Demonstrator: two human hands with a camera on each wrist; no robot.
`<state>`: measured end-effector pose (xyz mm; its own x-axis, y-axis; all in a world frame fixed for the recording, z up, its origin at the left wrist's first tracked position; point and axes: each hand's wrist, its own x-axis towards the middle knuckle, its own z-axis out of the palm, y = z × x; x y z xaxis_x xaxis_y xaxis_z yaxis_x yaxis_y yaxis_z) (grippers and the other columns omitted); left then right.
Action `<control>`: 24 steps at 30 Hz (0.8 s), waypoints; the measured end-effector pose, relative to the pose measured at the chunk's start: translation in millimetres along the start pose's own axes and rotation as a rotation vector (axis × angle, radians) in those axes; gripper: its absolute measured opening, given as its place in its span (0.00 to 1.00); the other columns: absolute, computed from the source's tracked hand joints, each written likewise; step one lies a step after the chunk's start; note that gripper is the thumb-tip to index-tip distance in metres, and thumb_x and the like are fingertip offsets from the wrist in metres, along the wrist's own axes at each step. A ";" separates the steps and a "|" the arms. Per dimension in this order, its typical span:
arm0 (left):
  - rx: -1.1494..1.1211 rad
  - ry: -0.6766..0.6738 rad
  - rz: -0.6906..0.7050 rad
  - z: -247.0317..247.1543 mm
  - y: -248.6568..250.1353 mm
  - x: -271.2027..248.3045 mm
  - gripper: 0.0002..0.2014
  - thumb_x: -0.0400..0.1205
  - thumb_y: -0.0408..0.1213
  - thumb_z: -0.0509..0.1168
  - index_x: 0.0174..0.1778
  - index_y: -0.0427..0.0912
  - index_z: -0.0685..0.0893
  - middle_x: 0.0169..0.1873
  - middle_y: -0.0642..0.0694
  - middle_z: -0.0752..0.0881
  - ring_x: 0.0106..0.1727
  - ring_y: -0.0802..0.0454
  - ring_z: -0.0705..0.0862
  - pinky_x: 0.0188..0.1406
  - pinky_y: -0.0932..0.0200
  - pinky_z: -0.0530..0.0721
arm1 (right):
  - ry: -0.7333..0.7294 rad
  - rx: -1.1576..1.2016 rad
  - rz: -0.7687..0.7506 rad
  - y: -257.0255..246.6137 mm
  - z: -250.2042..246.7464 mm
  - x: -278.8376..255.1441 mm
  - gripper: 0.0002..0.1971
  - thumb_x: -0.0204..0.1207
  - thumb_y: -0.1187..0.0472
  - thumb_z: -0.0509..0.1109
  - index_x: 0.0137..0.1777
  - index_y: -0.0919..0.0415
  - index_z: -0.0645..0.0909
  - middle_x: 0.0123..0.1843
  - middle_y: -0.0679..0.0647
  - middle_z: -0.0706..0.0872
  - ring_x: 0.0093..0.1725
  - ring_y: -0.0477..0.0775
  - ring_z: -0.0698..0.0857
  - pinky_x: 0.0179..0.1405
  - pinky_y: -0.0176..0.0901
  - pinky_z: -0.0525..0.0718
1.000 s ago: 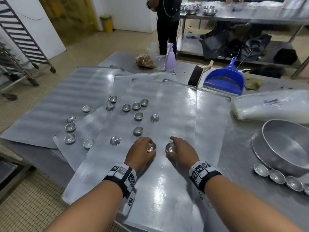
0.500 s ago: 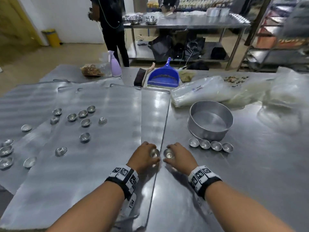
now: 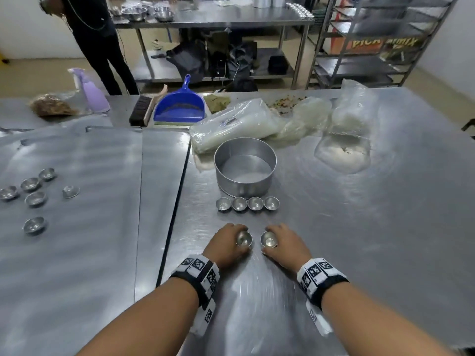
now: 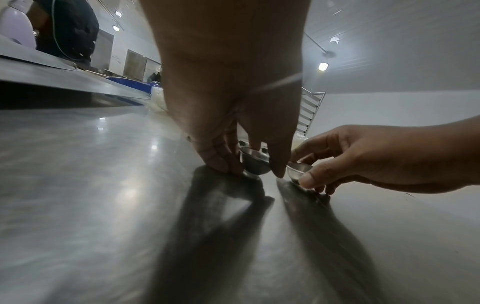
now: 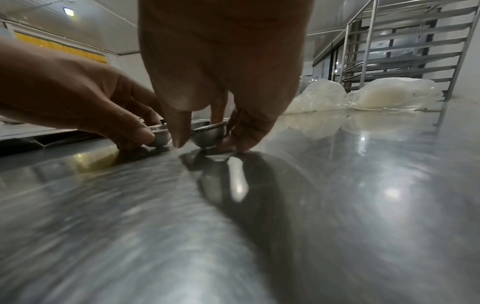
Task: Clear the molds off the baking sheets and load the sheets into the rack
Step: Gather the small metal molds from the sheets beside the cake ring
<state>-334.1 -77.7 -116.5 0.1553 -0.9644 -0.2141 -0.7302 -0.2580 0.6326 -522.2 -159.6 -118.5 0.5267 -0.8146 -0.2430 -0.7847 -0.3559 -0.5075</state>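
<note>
My left hand (image 3: 232, 242) grips a small round metal mold (image 3: 244, 238) and my right hand (image 3: 279, 241) grips another mold (image 3: 268, 239). Both molds sit upright on the steel table (image 3: 359, 227), side by side. The wrist views show fingers curled round each mold (image 4: 253, 162) (image 5: 207, 135), their bases at the table surface. A row of several molds (image 3: 247, 203) stands just ahead, against a round cake tin (image 3: 245, 167). The stacked baking sheets (image 3: 77, 240) lie to the left with several molds (image 3: 34, 192) on them.
Plastic bags (image 3: 282, 122) lie behind the tin. A blue dustpan (image 3: 180, 105), a brush (image 3: 140, 109) and a purple spray bottle (image 3: 90, 91) sit at the table's far edge. A metal rack (image 3: 372, 39) stands at the back right. A person (image 3: 95, 42) stands at the far left.
Both hands carried their molds rightward, off the baking sheet and onto the bare table, stopping just short of the row of molds by the cake tin.
</note>
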 end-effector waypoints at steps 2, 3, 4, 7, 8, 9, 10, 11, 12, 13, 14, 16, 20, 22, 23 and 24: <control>0.003 0.003 -0.001 8.4 9.0 5.9 0.27 0.78 0.46 0.73 0.73 0.48 0.78 0.62 0.43 0.81 0.64 0.47 0.80 0.62 0.60 0.74 | 0.003 0.011 0.014 11.0 -2.9 -1.1 0.30 0.71 0.48 0.77 0.74 0.50 0.76 0.69 0.52 0.78 0.67 0.56 0.79 0.63 0.44 0.74; 0.004 0.007 -0.007 12.2 12.8 8.3 0.28 0.77 0.45 0.74 0.74 0.48 0.78 0.63 0.44 0.81 0.65 0.47 0.80 0.62 0.60 0.73 | 0.005 0.023 0.018 15.9 -3.9 -1.3 0.31 0.71 0.49 0.78 0.74 0.50 0.75 0.69 0.51 0.78 0.67 0.56 0.80 0.63 0.43 0.74; -0.001 0.014 -0.016 14.5 14.7 9.8 0.29 0.77 0.45 0.74 0.74 0.47 0.77 0.64 0.44 0.80 0.66 0.47 0.80 0.63 0.60 0.73 | 0.012 0.038 0.019 18.8 -3.9 -1.2 0.32 0.70 0.49 0.78 0.75 0.50 0.75 0.69 0.52 0.77 0.67 0.56 0.80 0.64 0.43 0.74; -0.050 0.067 -0.042 18.6 19.1 13.4 0.33 0.74 0.44 0.77 0.75 0.46 0.76 0.66 0.46 0.81 0.66 0.48 0.81 0.66 0.59 0.76 | 0.055 0.103 0.029 26.1 -5.3 0.9 0.35 0.70 0.51 0.78 0.78 0.50 0.72 0.71 0.51 0.77 0.68 0.55 0.80 0.66 0.43 0.75; -0.066 0.093 -0.051 19.4 20.0 15.5 0.33 0.73 0.45 0.78 0.75 0.45 0.77 0.65 0.46 0.81 0.65 0.49 0.81 0.66 0.59 0.77 | 0.070 0.120 0.028 28.1 -6.2 2.5 0.35 0.70 0.52 0.78 0.78 0.50 0.71 0.71 0.51 0.77 0.68 0.55 0.79 0.66 0.42 0.75; -0.077 0.116 -0.059 19.3 20.5 16.8 0.33 0.72 0.45 0.79 0.74 0.45 0.78 0.65 0.46 0.81 0.64 0.49 0.82 0.65 0.60 0.78 | 0.081 0.128 0.026 28.8 -6.7 4.0 0.35 0.70 0.52 0.77 0.78 0.51 0.72 0.71 0.52 0.77 0.68 0.55 0.79 0.65 0.41 0.75; -0.083 0.137 -0.061 19.4 21.0 18.7 0.32 0.72 0.45 0.79 0.72 0.44 0.80 0.64 0.46 0.82 0.62 0.50 0.83 0.63 0.61 0.78 | 0.089 0.132 0.023 29.5 -7.5 5.9 0.34 0.71 0.53 0.77 0.77 0.51 0.72 0.71 0.52 0.77 0.67 0.54 0.79 0.65 0.41 0.74; -0.082 0.151 -0.064 19.7 22.0 20.5 0.30 0.72 0.45 0.79 0.69 0.44 0.82 0.62 0.46 0.83 0.60 0.50 0.84 0.61 0.62 0.78 | 0.091 0.136 0.022 30.7 -7.9 8.0 0.33 0.71 0.53 0.77 0.77 0.51 0.73 0.70 0.52 0.78 0.67 0.54 0.79 0.65 0.41 0.74; -0.079 0.165 -0.059 19.5 23.0 21.9 0.26 0.72 0.45 0.79 0.65 0.44 0.84 0.59 0.46 0.84 0.57 0.51 0.84 0.58 0.63 0.78 | 0.093 0.139 0.021 31.0 -8.4 10.0 0.32 0.71 0.53 0.77 0.76 0.51 0.73 0.69 0.52 0.78 0.66 0.54 0.80 0.65 0.41 0.75; -0.076 0.179 -0.054 19.5 23.9 23.4 0.22 0.72 0.46 0.78 0.60 0.45 0.85 0.56 0.47 0.85 0.55 0.51 0.84 0.55 0.64 0.78 | 0.095 0.143 0.019 31.5 -8.7 12.3 0.31 0.71 0.52 0.77 0.75 0.51 0.74 0.68 0.52 0.79 0.65 0.55 0.80 0.64 0.42 0.75; -0.079 0.192 -0.044 19.0 24.7 24.5 0.19 0.72 0.46 0.78 0.57 0.45 0.86 0.53 0.47 0.85 0.54 0.52 0.84 0.53 0.64 0.78 | 0.099 0.145 0.017 31.7 -8.8 14.4 0.31 0.71 0.52 0.77 0.75 0.51 0.75 0.68 0.52 0.79 0.65 0.55 0.80 0.64 0.42 0.75; -0.085 0.209 -0.034 18.4 26.5 26.6 0.16 0.73 0.44 0.77 0.54 0.45 0.87 0.50 0.48 0.85 0.52 0.53 0.83 0.49 0.65 0.75 | 0.111 0.153 0.010 32.6 -8.9 19.3 0.29 0.72 0.52 0.77 0.73 0.52 0.76 0.67 0.52 0.80 0.64 0.55 0.81 0.64 0.43 0.75; -0.090 0.232 -0.018 16.4 29.6 32.2 0.11 0.74 0.43 0.75 0.50 0.45 0.87 0.46 0.51 0.84 0.47 0.57 0.81 0.45 0.66 0.74 | 0.147 0.187 0.006 34.2 -10.6 28.5 0.23 0.72 0.53 0.77 0.66 0.52 0.80 0.61 0.51 0.82 0.58 0.54 0.82 0.54 0.39 0.73; -0.103 0.241 -0.009 15.4 31.4 34.3 0.10 0.74 0.43 0.75 0.49 0.46 0.87 0.44 0.53 0.84 0.45 0.59 0.81 0.42 0.71 0.73 | 0.163 0.197 0.001 34.4 -12.2 32.5 0.20 0.72 0.53 0.77 0.64 0.52 0.82 0.59 0.52 0.82 0.56 0.54 0.82 0.52 0.39 0.71; -0.113 0.242 -0.008 15.0 32.3 35.5 0.10 0.74 0.44 0.75 0.49 0.46 0.87 0.44 0.55 0.84 0.45 0.61 0.81 0.42 0.72 0.72 | 0.168 0.198 -0.003 34.6 -12.9 34.4 0.19 0.73 0.53 0.76 0.63 0.53 0.82 0.58 0.52 0.82 0.55 0.53 0.82 0.51 0.39 0.71; -0.128 0.244 -0.009 14.6 32.9 36.3 0.10 0.74 0.43 0.75 0.48 0.47 0.86 0.44 0.58 0.83 0.45 0.64 0.81 0.42 0.73 0.72 | 0.173 0.200 -0.008 34.7 -13.4 35.8 0.18 0.73 0.54 0.76 0.63 0.53 0.82 0.58 0.52 0.82 0.55 0.53 0.82 0.52 0.39 0.72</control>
<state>-362.2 -120.3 -114.3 0.3279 -0.9437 -0.0443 -0.6403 -0.2565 0.7240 -535.0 -207.3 -133.7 0.4557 -0.8842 -0.1023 -0.6915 -0.2793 -0.6662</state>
